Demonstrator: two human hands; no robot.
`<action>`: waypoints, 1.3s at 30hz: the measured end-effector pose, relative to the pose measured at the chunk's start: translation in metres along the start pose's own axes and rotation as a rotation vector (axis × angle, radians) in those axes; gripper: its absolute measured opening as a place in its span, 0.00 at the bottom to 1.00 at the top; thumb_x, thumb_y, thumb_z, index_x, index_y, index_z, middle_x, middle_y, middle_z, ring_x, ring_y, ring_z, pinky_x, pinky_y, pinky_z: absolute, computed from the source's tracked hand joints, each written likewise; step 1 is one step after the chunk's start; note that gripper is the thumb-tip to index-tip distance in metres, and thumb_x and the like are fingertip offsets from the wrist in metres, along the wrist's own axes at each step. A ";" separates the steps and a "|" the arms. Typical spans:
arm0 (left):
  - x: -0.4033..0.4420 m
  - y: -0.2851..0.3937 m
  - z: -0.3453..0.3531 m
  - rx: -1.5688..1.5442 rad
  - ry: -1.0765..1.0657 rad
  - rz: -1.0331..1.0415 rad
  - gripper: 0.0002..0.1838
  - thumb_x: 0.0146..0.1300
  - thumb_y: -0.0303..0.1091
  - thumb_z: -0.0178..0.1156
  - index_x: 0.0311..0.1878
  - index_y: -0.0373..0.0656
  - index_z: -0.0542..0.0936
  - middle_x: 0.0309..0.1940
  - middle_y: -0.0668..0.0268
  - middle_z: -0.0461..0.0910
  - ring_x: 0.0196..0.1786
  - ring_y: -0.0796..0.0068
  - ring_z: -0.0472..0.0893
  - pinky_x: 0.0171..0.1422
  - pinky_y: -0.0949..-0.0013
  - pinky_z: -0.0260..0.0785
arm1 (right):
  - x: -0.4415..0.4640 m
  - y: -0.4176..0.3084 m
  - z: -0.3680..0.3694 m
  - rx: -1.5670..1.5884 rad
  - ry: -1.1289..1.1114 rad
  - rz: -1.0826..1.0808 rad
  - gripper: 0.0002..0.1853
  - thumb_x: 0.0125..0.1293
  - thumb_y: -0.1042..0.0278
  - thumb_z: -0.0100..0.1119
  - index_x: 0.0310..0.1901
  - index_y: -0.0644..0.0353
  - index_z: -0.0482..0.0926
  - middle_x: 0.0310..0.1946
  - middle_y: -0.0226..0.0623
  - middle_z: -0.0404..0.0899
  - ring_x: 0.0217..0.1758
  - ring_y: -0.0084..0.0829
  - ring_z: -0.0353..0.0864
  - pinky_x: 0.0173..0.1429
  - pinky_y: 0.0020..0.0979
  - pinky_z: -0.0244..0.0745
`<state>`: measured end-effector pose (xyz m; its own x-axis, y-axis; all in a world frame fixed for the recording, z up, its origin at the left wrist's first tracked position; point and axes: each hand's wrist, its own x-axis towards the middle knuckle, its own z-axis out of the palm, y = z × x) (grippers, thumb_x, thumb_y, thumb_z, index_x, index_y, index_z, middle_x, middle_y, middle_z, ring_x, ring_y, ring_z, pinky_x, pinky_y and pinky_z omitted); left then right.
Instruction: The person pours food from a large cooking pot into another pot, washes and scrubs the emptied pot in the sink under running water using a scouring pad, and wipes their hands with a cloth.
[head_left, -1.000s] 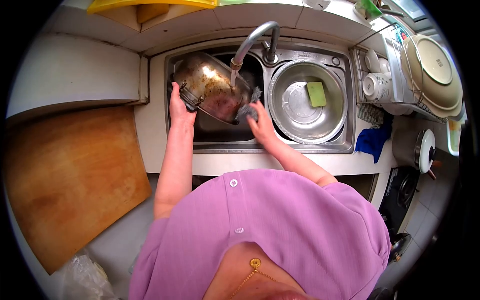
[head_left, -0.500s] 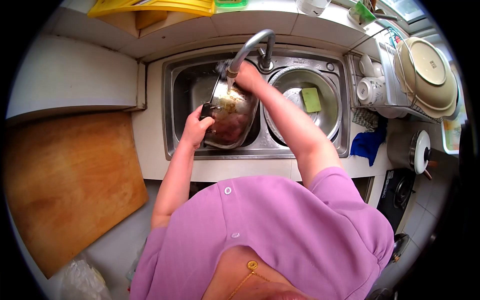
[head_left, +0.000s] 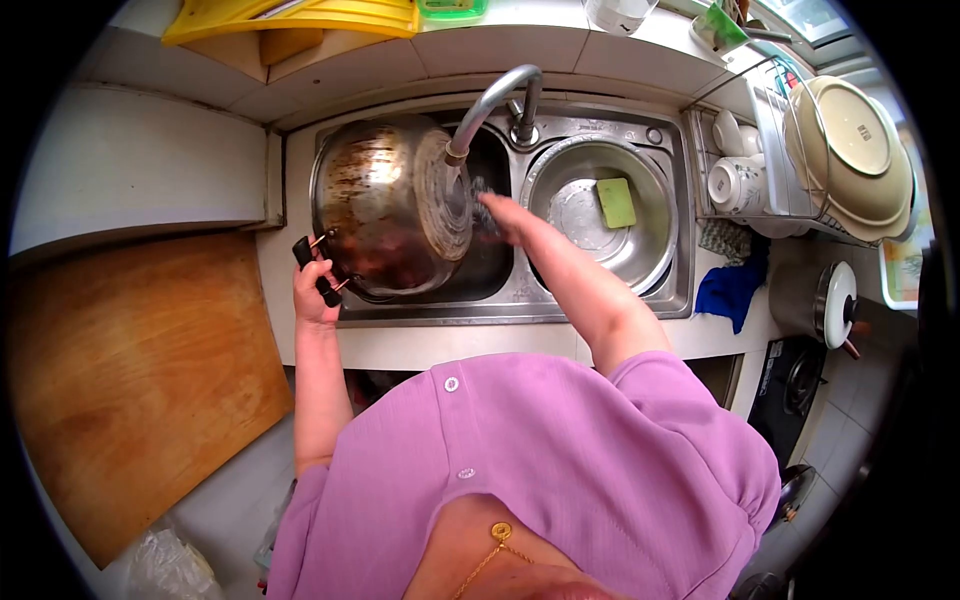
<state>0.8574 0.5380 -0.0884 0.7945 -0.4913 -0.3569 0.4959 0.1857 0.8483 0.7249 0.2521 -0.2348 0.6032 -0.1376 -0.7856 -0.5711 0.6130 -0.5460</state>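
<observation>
A large stained metal pot [head_left: 385, 195] lies on its side over the left sink basin, its ringed base turned to the right. My left hand [head_left: 316, 294] is closed around the pot's black handle [head_left: 303, 252] at the lower left. Beside the pot's base, my right hand [head_left: 503, 218] holds a grey scouring pad [head_left: 483, 198], partly hidden and blurred. The faucet [head_left: 497, 95] curves over the pot's base.
A metal bowl [head_left: 652, 255] with a green sponge [head_left: 616, 203] sits in the right basin. A dish rack [head_left: 700, 185], a blue cloth [head_left: 733, 290] and a lidded pot [head_left: 803, 300] stand at the right. A wooden board [head_left: 150, 390] lies at the left.
The pot has been turned and shifted left, so its base now shows. My left hand moved left and down with the handle. My right hand went up behind the pot, then came back down beside its base.
</observation>
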 end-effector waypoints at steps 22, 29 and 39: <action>0.037 -0.033 0.152 0.308 -0.197 -0.236 0.19 0.54 0.28 0.60 0.49 0.35 0.71 0.39 0.61 0.76 0.41 0.72 0.75 0.46 0.69 0.68 | -0.073 -0.068 -0.085 0.326 0.180 -0.507 0.14 0.58 0.58 0.62 0.41 0.56 0.74 0.31 0.31 0.78 0.31 0.25 0.79 0.29 0.25 0.76; 0.006 -0.042 0.096 0.586 -0.099 0.050 0.16 0.57 0.33 0.63 0.47 0.35 0.78 0.38 0.67 0.79 0.40 0.80 0.76 0.47 0.77 0.68 | -0.025 -0.133 -0.109 0.470 0.158 -0.624 0.17 0.59 0.46 0.57 0.41 0.49 0.73 0.31 0.30 0.77 0.30 0.28 0.77 0.29 0.31 0.72; -0.003 -0.033 0.062 0.420 -0.029 0.008 0.17 0.58 0.31 0.63 0.49 0.36 0.76 0.38 0.69 0.79 0.40 0.83 0.75 0.46 0.78 0.68 | -0.022 -0.180 -0.065 0.287 0.036 -0.546 0.14 0.61 0.48 0.54 0.43 0.45 0.76 0.36 0.25 0.78 0.37 0.25 0.76 0.44 0.33 0.67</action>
<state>0.8170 0.4809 -0.0910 0.7848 -0.5160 -0.3433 0.2985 -0.1707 0.9390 0.7788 0.0944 -0.1381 0.7442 -0.5135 -0.4271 -0.0102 0.6307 -0.7759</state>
